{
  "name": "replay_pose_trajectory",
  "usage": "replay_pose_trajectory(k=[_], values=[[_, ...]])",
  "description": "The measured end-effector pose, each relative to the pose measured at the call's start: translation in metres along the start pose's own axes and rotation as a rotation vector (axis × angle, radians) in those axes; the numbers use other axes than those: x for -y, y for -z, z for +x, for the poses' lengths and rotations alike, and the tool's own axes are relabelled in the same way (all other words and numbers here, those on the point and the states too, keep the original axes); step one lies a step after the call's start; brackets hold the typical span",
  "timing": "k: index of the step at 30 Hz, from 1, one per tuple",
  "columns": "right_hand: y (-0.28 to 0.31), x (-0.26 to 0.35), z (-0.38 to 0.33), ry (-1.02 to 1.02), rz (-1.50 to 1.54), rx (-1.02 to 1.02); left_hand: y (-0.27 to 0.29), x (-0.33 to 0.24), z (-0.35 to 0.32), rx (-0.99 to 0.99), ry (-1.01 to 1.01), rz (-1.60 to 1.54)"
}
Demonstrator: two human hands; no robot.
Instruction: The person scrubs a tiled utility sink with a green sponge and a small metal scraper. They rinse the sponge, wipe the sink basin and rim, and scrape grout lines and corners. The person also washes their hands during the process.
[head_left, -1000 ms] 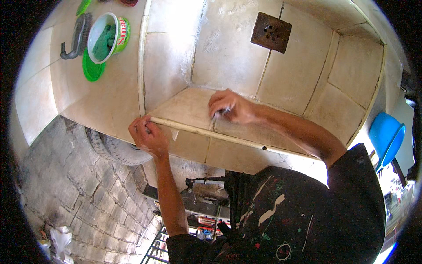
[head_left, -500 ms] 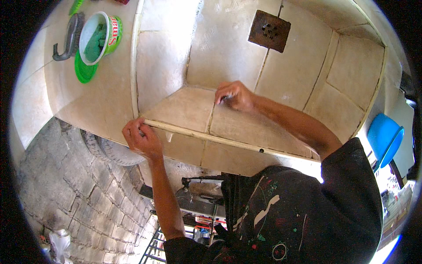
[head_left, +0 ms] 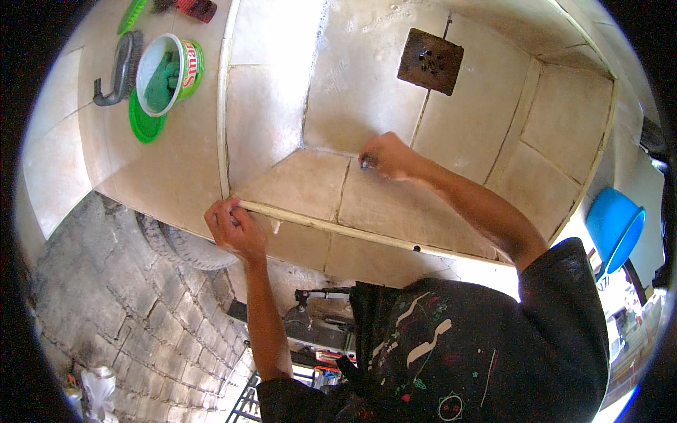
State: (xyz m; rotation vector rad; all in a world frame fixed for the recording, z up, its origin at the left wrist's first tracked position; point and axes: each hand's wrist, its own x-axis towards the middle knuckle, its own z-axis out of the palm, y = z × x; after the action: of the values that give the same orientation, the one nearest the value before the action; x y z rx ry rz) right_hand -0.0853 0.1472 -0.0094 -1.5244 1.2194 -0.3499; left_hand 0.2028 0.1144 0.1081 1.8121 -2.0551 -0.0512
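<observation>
A beige tiled basin [head_left: 282, 185] lies in front of me. My left hand [head_left: 236, 229] is closed over its front left corner, fingers curled on the pale rim. Inside the basin, my right hand [head_left: 388, 156] is closed in a fist at the near wall, close to where that wall meets the bottom. A small dark bluish bit shows between its fingers; the rest is hidden, so I cannot tell its kind. Beyond this hand, a rusty square drain cover [head_left: 430, 61] rests on the basin's bottom.
On the left counter stand a tub [head_left: 191, 70] of green paste, its green lid [head_left: 147, 125], a grey scrub brush [head_left: 121, 67] and a red object [head_left: 197, 8]. A blue plastic basin [head_left: 613, 225] is at the right. A tyre [head_left: 180, 243] lies below the counter.
My right hand has shifted slightly right along the near wall, its fist turned a little. My left hand keeps its hold on the corner. The whole view has shifted slightly.
</observation>
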Motion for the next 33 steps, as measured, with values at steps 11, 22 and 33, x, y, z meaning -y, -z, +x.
replay_pose_trajectory(k=[11, 22, 33], values=[[-0.010, 0.029, 0.033, -0.610, 0.049, 0.026, 0.000, 0.006, -0.001, -0.006, -0.048, -0.017], [-0.024, 0.039, 0.041, -0.849, 0.040, -0.040, 0.004, 0.004, 0.000, 0.080, 0.054, -0.082], [-0.024, 0.055, 0.041, -0.971, 0.020, -0.100, 0.006, 0.007, 0.004, 0.122, -0.021, -0.133]])
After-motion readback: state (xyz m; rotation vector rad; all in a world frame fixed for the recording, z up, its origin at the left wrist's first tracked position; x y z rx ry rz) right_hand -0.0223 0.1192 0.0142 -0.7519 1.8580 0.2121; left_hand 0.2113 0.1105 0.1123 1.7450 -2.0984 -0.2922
